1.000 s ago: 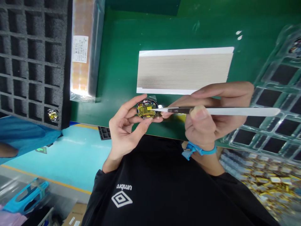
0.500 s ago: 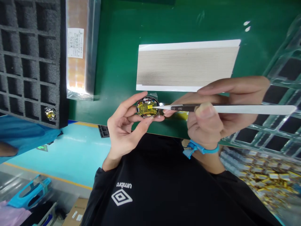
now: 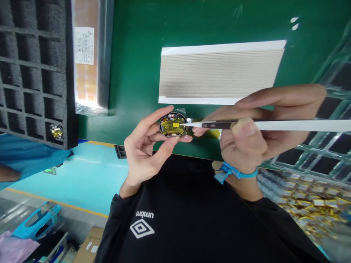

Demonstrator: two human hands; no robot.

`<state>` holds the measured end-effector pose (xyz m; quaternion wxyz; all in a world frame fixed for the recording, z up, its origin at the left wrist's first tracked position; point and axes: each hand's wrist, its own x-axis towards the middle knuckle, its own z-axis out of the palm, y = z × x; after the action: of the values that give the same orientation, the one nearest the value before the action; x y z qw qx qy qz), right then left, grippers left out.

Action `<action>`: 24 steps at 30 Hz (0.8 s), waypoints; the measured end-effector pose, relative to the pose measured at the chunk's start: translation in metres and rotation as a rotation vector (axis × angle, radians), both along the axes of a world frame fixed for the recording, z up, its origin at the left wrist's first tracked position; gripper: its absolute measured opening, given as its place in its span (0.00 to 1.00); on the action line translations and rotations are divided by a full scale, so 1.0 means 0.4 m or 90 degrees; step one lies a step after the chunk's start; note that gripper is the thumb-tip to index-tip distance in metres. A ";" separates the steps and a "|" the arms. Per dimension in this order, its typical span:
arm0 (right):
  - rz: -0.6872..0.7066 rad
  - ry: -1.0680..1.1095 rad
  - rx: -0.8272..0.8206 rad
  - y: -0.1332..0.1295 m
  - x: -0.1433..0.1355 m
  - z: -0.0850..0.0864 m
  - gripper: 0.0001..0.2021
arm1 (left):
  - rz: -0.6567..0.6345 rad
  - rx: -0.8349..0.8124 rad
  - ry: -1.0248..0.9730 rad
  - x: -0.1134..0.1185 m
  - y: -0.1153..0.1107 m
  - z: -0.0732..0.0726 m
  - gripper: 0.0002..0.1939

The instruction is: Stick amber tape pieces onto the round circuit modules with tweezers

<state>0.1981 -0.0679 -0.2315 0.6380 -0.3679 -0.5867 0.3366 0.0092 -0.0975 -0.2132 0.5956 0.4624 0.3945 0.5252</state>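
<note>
Shifted slightly rightward in view: right hand (image 3: 259,141), pinched around tweezers (image 3: 222,125), tip at or just above yellow label (image 3: 176,125). Round, black-rimmed, packed with yellowish circuitry: electronic module (image 3: 168,127). Readable on black shirt (image 3: 186,219): "umbro", inverted. Clasped between thumb and fingers of partly curled left hand (image 3: 144,149), left of right hand: same module.

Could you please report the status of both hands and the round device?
Left hand gripping round device. Right hand holding tweezers, tip near yellow square. Tweezers partly cover device.
</note>
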 end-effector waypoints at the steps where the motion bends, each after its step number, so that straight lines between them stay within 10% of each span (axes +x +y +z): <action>1: 0.004 -0.001 0.004 0.001 0.000 0.000 0.10 | -0.001 0.000 -0.001 -0.001 -0.001 0.000 0.26; 24: 0.010 -0.017 -0.010 -0.005 0.010 -0.007 0.11 | 0.004 -0.012 -0.010 0.003 -0.007 0.001 0.26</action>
<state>0.2022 -0.0700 -0.2343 0.6245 -0.3728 -0.5954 0.3413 0.0103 -0.1002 -0.2128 0.6014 0.4510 0.3963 0.5271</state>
